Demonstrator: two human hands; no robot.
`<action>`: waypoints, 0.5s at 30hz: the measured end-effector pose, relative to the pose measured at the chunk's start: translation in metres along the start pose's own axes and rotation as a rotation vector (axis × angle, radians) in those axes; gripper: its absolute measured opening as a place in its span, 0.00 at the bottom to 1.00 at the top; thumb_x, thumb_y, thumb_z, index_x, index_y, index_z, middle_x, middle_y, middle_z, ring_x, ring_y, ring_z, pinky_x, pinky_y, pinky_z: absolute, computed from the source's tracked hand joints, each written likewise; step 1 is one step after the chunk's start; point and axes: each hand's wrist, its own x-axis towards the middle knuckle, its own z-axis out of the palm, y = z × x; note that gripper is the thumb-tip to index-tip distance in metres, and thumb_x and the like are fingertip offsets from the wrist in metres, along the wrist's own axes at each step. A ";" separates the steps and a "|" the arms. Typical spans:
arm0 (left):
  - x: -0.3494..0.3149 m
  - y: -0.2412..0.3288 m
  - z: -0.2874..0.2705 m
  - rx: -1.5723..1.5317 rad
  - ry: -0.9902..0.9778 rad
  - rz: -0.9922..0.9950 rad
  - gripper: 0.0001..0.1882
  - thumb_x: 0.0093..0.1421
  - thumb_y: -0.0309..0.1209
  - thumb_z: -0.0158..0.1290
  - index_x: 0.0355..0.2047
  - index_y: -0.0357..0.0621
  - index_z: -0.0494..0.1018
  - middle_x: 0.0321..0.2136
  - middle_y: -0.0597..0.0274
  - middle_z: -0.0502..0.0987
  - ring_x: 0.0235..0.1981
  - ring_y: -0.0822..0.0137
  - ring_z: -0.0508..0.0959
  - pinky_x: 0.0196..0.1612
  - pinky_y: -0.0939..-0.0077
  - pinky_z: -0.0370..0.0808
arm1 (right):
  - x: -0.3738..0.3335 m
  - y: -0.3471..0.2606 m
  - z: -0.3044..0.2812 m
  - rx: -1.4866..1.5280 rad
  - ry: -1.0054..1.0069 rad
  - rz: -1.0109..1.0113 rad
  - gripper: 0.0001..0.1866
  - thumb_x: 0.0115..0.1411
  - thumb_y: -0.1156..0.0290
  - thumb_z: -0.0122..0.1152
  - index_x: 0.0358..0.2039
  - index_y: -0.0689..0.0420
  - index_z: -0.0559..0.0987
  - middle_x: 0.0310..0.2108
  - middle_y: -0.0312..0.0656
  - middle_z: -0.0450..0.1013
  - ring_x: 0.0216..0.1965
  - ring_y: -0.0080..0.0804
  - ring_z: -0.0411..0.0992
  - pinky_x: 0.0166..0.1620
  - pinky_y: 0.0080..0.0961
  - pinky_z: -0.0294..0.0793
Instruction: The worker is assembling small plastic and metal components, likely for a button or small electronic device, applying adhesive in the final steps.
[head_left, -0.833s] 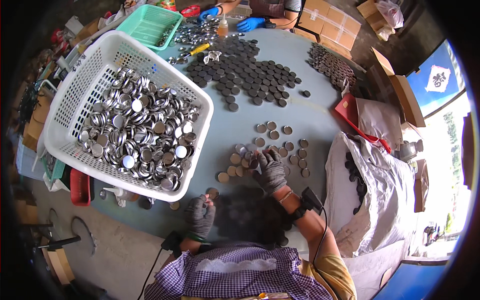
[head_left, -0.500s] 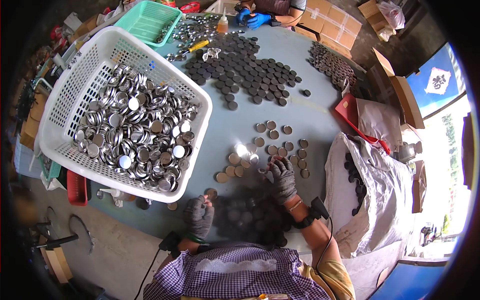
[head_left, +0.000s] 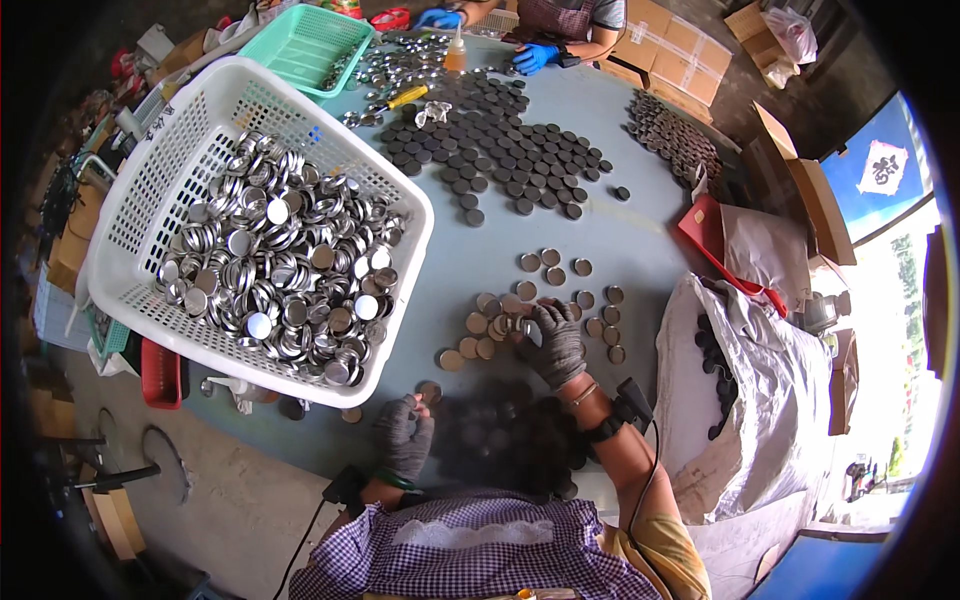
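Note:
My left hand (head_left: 407,437), in a grey glove with bare fingertips, is curled closed near the table's front edge. Its fingertips meet the near side of a round metal cap (head_left: 429,391); whatever is inside the curled fingers is hidden. Farther right, my right hand (head_left: 555,345), gloved the same way, reaches into a loose group of shallow metal caps (head_left: 476,323). Thumb and fingers pinch a shiny cap (head_left: 522,326) there. More caps (head_left: 611,315) lie just right of this hand. Dark round pieces (head_left: 490,425) are heaped between my forearms, blurred and dim.
A white perforated basket (head_left: 408,300) full of shiny caps stands at left. Many dark discs (head_left: 530,165) spread across the far table, near a yellow-handled tool (head_left: 407,96) and a bottle (head_left: 455,55). A white sack (head_left: 690,400) stands right. A co-worker's blue-gloved hand (head_left: 535,58) rests opposite.
My right hand has shifted slightly left, bringing its fingertips in among the caps. My left hand stays by its cap. Across the table, the co-worker's gloved hands have moved apart. The view has shifted slightly.

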 end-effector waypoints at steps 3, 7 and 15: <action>-0.001 0.000 -0.001 0.006 0.003 -0.009 0.14 0.49 0.20 0.59 0.37 0.40 0.75 0.29 0.56 0.78 0.29 0.61 0.79 0.35 0.67 0.77 | 0.005 -0.010 -0.018 0.048 0.006 -0.022 0.24 0.43 0.64 0.71 0.42 0.57 0.77 0.43 0.46 0.73 0.49 0.49 0.67 0.53 0.46 0.66; 0.003 0.007 0.000 0.013 -0.010 -0.010 0.14 0.49 0.20 0.59 0.38 0.40 0.74 0.29 0.56 0.78 0.29 0.61 0.79 0.35 0.67 0.77 | 0.002 -0.007 -0.016 -0.021 0.010 -0.016 0.21 0.41 0.66 0.70 0.37 0.57 0.76 0.39 0.44 0.73 0.48 0.49 0.68 0.51 0.45 0.67; 0.002 0.005 -0.003 0.037 -0.012 0.007 0.15 0.51 0.20 0.58 0.41 0.39 0.75 0.28 0.60 0.76 0.27 0.67 0.76 0.34 0.72 0.75 | 0.004 -0.008 -0.009 -0.049 0.092 -0.116 0.26 0.38 0.67 0.71 0.40 0.56 0.74 0.39 0.44 0.72 0.47 0.49 0.68 0.48 0.46 0.69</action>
